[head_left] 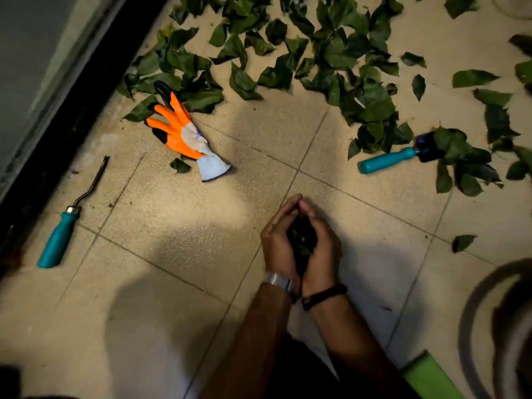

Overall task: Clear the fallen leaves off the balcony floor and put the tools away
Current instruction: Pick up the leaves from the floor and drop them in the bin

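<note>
My left hand (277, 240) and my right hand (322, 243) are cupped together low over the tiled floor (178, 226), holding a bunch of dark green leaves (300, 240) between the palms. Many more fallen leaves (339, 61) lie scattered across the far part of the floor. A teal-handled trowel (387, 160) lies at the right, its dark blade half buried in leaves. At the left, beside the wall, rests a teal-handled weeding hook (59, 239). An orange, white and black glove (184, 132) lies flat at the leaf pile's near edge.
A black door track (66, 133) runs along the left wall. A single leaf (462, 242) lies on the tile to the right of my hands. A blurred round rim (472, 321) and a green object (429, 375) sit at the lower right.
</note>
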`<state>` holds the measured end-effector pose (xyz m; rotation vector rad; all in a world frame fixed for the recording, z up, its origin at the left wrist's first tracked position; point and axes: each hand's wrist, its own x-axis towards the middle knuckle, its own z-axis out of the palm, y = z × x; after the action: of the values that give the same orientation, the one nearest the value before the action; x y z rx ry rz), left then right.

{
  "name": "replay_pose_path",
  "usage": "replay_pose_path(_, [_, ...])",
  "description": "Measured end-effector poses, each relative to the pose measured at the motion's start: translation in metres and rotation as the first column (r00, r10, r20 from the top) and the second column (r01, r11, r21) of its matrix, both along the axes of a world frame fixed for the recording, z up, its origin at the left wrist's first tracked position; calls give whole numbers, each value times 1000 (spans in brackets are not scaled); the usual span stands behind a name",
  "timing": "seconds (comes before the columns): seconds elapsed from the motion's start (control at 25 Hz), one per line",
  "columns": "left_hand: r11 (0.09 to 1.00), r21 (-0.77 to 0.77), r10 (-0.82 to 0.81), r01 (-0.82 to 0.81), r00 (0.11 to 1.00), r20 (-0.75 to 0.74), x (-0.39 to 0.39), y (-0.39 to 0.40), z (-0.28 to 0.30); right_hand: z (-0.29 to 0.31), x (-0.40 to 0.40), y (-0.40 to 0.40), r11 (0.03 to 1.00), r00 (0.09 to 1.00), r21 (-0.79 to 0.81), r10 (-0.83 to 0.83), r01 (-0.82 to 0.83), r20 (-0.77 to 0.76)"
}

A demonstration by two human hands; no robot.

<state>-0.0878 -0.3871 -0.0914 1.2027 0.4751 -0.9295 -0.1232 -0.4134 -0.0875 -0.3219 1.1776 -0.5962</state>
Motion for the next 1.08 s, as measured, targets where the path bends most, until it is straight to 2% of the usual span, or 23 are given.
replay_pose_path(0.12, [1000,1,15,-14,994,-110,-3,-6,18,18,-4,-4,995,1000,101,-14,17,-22])
replay_pose_path(0.24, [996,-50,55,-70,965,-257,-16,-1,77,69,-15,-1,982,995,159,-99,103,-34])
replay_pose_path(0.36, [986,-106,85,-132,928,-362,-20,9,185,162,-20,11,962,987,224,-161,156,5])
replay_pose_path(0.44, [970,-155,115,-188,914,-388,-20,22,282,250,-18,27,967,992,243,-102,81,74])
replay_pose_path(0.6, [973,-185,86,-138,960,-267,-10,70,481,459,-20,59,971,989,227,-100,74,107])
replay_pose_path(0.68, [963,-229,86,-146,964,-253,0,93,584,570,-16,71,986,983,165,-43,14,176])
replay_pose_path(0.8, [919,-337,150,-203,973,-175,15,116,717,701,-3,91,990,953,109,56,-93,298])
replay_pose_path(0.96, [832,-475,304,-285,952,-39,38,149,832,817,30,111,964,869,-11,243,-264,430])
replay_pose_path(1.08, [757,-532,485,-380,872,67,48,188,886,872,53,142,914,772,-72,377,-398,512])
